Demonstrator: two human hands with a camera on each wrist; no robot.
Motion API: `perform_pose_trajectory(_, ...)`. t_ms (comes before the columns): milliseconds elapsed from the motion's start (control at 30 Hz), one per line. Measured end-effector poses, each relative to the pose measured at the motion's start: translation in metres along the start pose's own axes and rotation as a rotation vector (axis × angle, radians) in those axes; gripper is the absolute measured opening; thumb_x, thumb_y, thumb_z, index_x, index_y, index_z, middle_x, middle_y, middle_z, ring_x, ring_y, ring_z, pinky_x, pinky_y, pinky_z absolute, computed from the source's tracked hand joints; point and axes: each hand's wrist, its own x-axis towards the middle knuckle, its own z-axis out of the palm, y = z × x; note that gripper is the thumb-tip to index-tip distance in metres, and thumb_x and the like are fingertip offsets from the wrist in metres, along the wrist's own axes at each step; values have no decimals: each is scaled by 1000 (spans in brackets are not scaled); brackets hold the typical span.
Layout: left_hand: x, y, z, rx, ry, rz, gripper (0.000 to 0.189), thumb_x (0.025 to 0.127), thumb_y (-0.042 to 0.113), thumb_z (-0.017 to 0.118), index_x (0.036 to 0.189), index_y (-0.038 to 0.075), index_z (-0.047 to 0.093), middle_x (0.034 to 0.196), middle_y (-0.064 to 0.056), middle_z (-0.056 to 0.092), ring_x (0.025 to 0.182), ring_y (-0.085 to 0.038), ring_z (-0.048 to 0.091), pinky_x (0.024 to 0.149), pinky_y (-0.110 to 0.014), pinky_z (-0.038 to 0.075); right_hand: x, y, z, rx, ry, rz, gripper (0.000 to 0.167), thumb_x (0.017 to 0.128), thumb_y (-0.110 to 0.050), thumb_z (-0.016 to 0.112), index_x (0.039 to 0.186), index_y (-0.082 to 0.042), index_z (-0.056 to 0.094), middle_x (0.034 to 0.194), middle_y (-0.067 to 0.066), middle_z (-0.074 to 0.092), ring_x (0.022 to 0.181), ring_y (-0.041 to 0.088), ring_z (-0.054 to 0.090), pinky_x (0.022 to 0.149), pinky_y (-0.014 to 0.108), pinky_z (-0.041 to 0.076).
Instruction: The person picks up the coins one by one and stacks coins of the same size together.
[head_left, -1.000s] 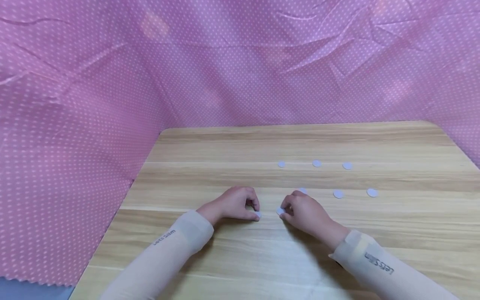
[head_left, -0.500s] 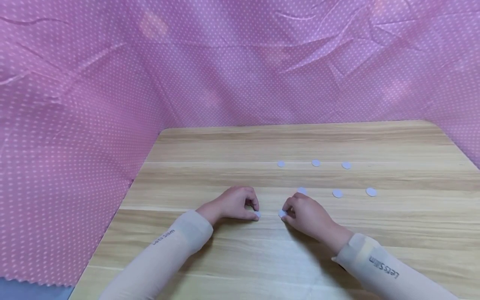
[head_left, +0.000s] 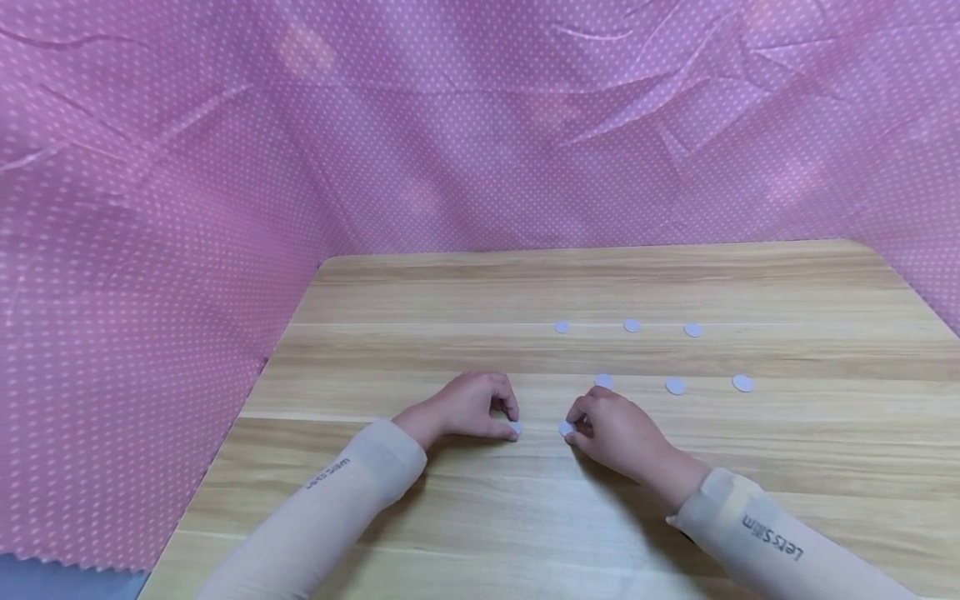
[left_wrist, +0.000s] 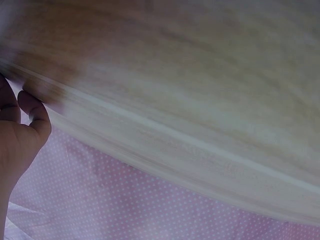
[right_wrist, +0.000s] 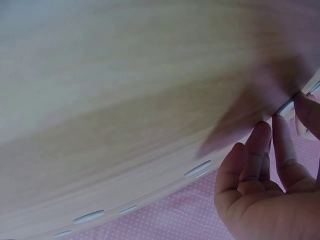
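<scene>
In the head view my left hand (head_left: 477, 406) lies low over the table, thumb and forefinger pinching a small flat white disc (head_left: 516, 427) at its edge. A short gap to the right, my right hand (head_left: 617, 432) holds another white disc (head_left: 566, 428) between thumb and fingertips, flat at the tabletop. Part of each of these two discs is covered by fingers. The right wrist view shows the right hand (right_wrist: 270, 185) with its fingertips at the thin disc (right_wrist: 285, 107). In the left wrist view the left hand (left_wrist: 25, 130) is at the left edge, its disc barely showing.
Beyond the right hand lies a row of three white discs, with the middle disc (head_left: 676, 386) and the nearest-to-hand disc (head_left: 603, 381) close by. Farther back is a second row of three, including a disc (head_left: 632, 326). Pink dotted cloth (head_left: 480, 150) surrounds the wooden table (head_left: 420, 308).
My right hand and its disc have shifted slightly right and toward me, widening the gap between the two held discs. The left hand has stayed in place.
</scene>
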Motion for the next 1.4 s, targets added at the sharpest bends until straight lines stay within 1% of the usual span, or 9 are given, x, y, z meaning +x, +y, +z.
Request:
perform_pose_trajectory(567, 0, 1, -1, -2, 2, -6, 15, 73, 28, 83, 78, 22, 69, 81, 15, 58, 77, -4, 53, 73, -22, 44, -1, -2, -3, 14, -6, 2, 14, 78, -15, 78, 86, -8, 68, 82, -2, 55, 70, 10, 52, 67, 30, 47)
perform_pose_trajectory(800, -1, 2, -1, -21, -4, -21, 16, 73, 27, 83, 78, 21, 69, 81, 14, 58, 78, -5, 53, 73, -22, 44, -1, -2, -1, 7, -5, 5, 15, 78, -15, 78, 87, -8, 68, 82, -2, 55, 70, 10, 52, 68, 30, 47)
perform_pose_trajectory(1033, -2, 1, -1, -17, -3, -22, 17, 72, 28, 84, 79, 21, 70, 82, 14, 58, 79, -5, 53, 74, -22, 44, -2, -3, 2, 11, -2, 18, 15, 78, -16, 78, 87, -8, 68, 82, -2, 55, 70, 10, 51, 68, 30, 47)
perform_pose_trajectory(1133, -1, -1, -1, -36, -1, -39, 18, 72, 29, 84, 80, 21, 70, 82, 13, 59, 79, -7, 53, 74, -22, 44, -2, -2, 4, 13, 4, 14, 15, 78, -16, 78, 87, -8, 68, 83, -2, 55, 70, 10, 52, 68, 30, 47)
perform_pose_trajectory(1267, 0, -4, -3, -95, 10, -83, 20, 72, 31, 84, 81, 20, 70, 83, 9, 61, 81, -10, 54, 76, -24, 45, -2, -2, 7, 12, 11, 11, 15, 78, -15, 78, 87, -8, 68, 83, -2, 55, 70, 10, 52, 68, 30, 47)
perform_pose_trajectory(1333, 3, -7, -5, -109, 19, -86, 20, 73, 29, 84, 82, 19, 70, 84, 7, 62, 81, -11, 54, 76, -25, 45, -2, -2, 7, 11, 13, 11, 15, 78, -15, 78, 87, -8, 68, 83, -2, 55, 70, 10, 52, 68, 30, 47)
perform_pose_trajectory(1400, 6, -9, -7, -103, 23, -89, 19, 74, 27, 83, 84, 17, 70, 85, 6, 61, 81, -12, 54, 75, -25, 45, -2, -2, 8, 9, 13, 13, 15, 78, -16, 78, 87, -8, 68, 83, -2, 55, 70, 10, 51, 68, 30, 47)
